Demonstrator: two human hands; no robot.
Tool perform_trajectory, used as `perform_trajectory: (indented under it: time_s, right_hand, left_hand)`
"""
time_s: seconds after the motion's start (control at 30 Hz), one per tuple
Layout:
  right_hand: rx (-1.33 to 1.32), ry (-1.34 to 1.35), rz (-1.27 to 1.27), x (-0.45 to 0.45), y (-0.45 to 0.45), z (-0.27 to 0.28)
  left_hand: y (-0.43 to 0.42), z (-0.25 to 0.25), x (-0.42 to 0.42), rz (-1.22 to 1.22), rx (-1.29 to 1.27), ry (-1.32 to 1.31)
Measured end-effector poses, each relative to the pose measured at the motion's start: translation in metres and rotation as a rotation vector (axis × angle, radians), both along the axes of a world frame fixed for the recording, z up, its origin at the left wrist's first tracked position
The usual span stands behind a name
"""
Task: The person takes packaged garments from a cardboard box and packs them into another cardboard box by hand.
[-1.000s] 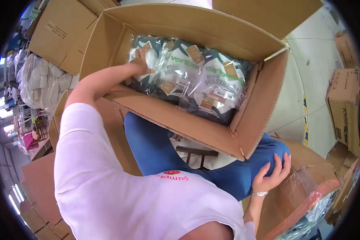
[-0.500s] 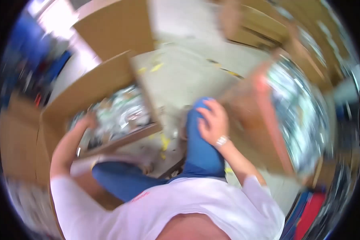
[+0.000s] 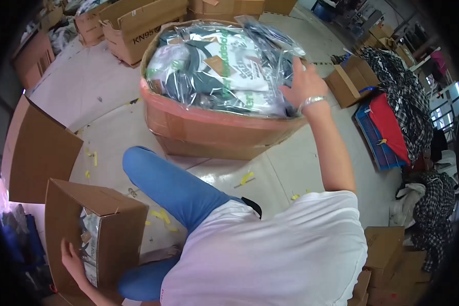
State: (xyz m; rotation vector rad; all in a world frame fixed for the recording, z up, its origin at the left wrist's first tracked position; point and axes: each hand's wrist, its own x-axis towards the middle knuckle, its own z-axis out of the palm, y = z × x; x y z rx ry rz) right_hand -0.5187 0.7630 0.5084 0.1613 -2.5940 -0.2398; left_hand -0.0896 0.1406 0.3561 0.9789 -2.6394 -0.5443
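Note:
My right hand [image 3: 307, 84], with a bracelet at its wrist, is at the right rim of a big brown box [image 3: 204, 127] with reddish tape round its top. Its fingers are spread against a clear plastic-wrapped garment. Many bagged garments [image 3: 229, 66], dark green and white with green lettering, fill this box to the top. At the lower left, my left hand [image 3: 72, 259] reaches into an open carton [image 3: 120, 229], fingers apart, beside more bagged garments [image 3: 91, 239]. Nothing is visibly held in it.
Cartons, one marked KN95 [image 3: 137, 33], stand at the back. A blue crate [image 3: 377, 137] with red cloth is on the right, near piled checked fabric [image 3: 400, 92] and an open small carton [image 3: 352, 81]. Yellow scraps [image 3: 160, 215] lie on the floor.
The view has swung right, towards the taped box. My right hand has moved from my knee to the bagged garments there. My left hand remains in the open carton.

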Motion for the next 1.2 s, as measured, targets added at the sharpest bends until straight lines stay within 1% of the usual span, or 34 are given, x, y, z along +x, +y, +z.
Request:
perform_trajectory:
  time_s: [0.03,0.07,0.1,0.13,0.17,0.2,0.23,0.27,0.3,0.33,0.37,0.4,0.43,0.47,0.5,0.53,0.57,0.63,0.67,0.7,0.73,0.77,0.8,0.83,0.87,0.9,0.93,1.0,1.03,1.1,1.13,1.17,1.2]
  right_hand:
    - [-0.088,-0.214,-0.089,-0.023,0.024,-0.02]
    - [-0.178,-0.428,-0.174,-0.033,0.037,-0.032]
    - [-0.175,-0.434,-0.157,-0.032,0.038,-0.033]
    - [-0.199,-0.317,-0.124,-0.034,0.036,-0.032]
    - [-0.227,-0.199,-0.097,-0.033,0.034,-0.03]
    - [-0.233,-0.202,-0.091,-0.022,0.027,-0.02]
    - [-0.315,-0.084,0.029,-0.01,0.018,-0.003]
    - [-0.393,0.04,0.152,0.004,0.004,0.018]
    - [-0.427,0.009,0.31,0.026,-0.018,0.035]
    - [-0.466,-0.029,0.467,0.055,-0.044,0.046]
    - [-0.318,-0.106,0.672,0.083,-0.064,0.054]
    - [-0.15,-0.047,0.88,0.095,-0.083,0.039]
    - [-0.123,-0.199,1.075,0.112,-0.101,0.025]
    - [-0.025,-0.454,1.267,0.119,-0.114,0.011]
    - [0.056,-0.585,1.432,0.125,-0.12,0.006]
    - [0.055,-0.578,1.447,0.113,-0.118,0.004]
    - [-0.192,-0.573,1.6,0.091,-0.111,0.004]
    - [-0.643,-0.708,1.219,0.069,-0.086,0.022]
    - [-0.696,-0.326,0.991,0.04,-0.08,0.009]
    - [-0.412,-0.128,0.592,-0.018,-0.06,-0.013]
    - [-0.292,-0.135,0.464,-0.083,-0.037,-0.04]
    - [-0.2,-0.385,0.317,-0.109,-0.027,-0.045]
    - [-0.366,-0.463,0.365,-0.133,-0.017,-0.063]
    - [-0.527,-0.521,0.39,-0.162,-0.006,-0.074]
    - [-0.72,-0.605,0.411,-0.181,0.002,-0.077]
    - [-0.785,-0.656,0.372,-0.205,0.006,-0.078]
    - [-1.024,-0.742,0.322,-0.225,0.01,-0.082]
    - [-0.973,-0.787,0.172,-0.22,-0.005,-0.062]
    - [-0.962,-0.793,0.18,-0.226,-0.005,-0.06]
    - [-0.937,-0.894,0.288,-0.245,0.001,-0.048]
    - [-0.915,-0.898,0.293,-0.244,0.0,-0.041]
    - [-0.855,-0.978,0.338,-0.241,0.001,-0.032]
    - [-0.792,-1.06,0.386,-0.236,0.0,-0.021]
  left_hand:
    - [0.036,0.021,-0.021,0.032,-0.014,0.145]
    - [0.058,0.025,-0.031,0.0,0.027,0.256]
    - [0.081,0.028,-0.041,-0.026,0.062,0.371]
    - [0.125,0.044,-0.063,-0.023,0.186,0.476]
    - [0.152,0.047,-0.078,-0.06,0.311,0.538]
    - [0.179,0.049,-0.097,-0.088,0.364,0.538]
    - [0.22,0.061,-0.122,-0.127,0.657,0.598]
    - [0.246,0.066,-0.139,-0.258,0.784,0.59]
    - [0.27,0.069,-0.158,-0.37,0.92,0.604]
    - [0.292,0.069,-0.177,-0.523,1.144,0.697]
    - [0.313,0.078,-0.193,-0.585,1.363,0.704]
    - [0.335,0.084,-0.208,-0.6,1.477,0.765]
    - [0.348,0.084,-0.217,-0.619,1.588,0.834]
    - [0.344,0.053,-0.217,-0.524,1.686,0.953]
    - [0.339,0.049,-0.219,-0.364,1.712,0.992]
    - [0.333,0.047,-0.22,-0.202,1.732,1.028]
    - [0.322,0.037,-0.219,-0.191,1.718,1.043]
    - [0.299,0.003,-0.202,0.034,1.692,0.94]
    - [0.29,-0.02,-0.19,0.066,1.713,0.914]
    - [0.288,-0.039,-0.181,0.123,1.751,0.896]
    - [0.283,-0.059,-0.169,0.19,1.78,0.876]
    - [0.282,-0.09,-0.161,0.268,1.821,0.914]
    - [0.282,-0.112,-0.142,0.342,1.858,0.953]
    - [0.287,-0.112,-0.127,0.402,1.827,0.982]
    - [0.296,-0.111,-0.121,0.346,1.87,0.942]
    - [0.304,-0.112,-0.109,0.299,1.921,0.89]
    - [0.304,-0.115,-0.092,0.343,1.922,0.909]
    - [0.279,-0.118,-0.061,-0.101,2.024,0.764]
    - [0.261,-0.104,-0.053,-0.317,2.005,0.669]
    - [0.228,-0.092,-0.047,-0.453,2.025,0.61]
    - [0.21,-0.081,-0.057,-0.439,1.838,0.45]
    - [0.201,-0.087,-0.074,-0.424,1.662,0.395]
    - [0.197,-0.064,-0.099,-0.406,1.281,0.189]
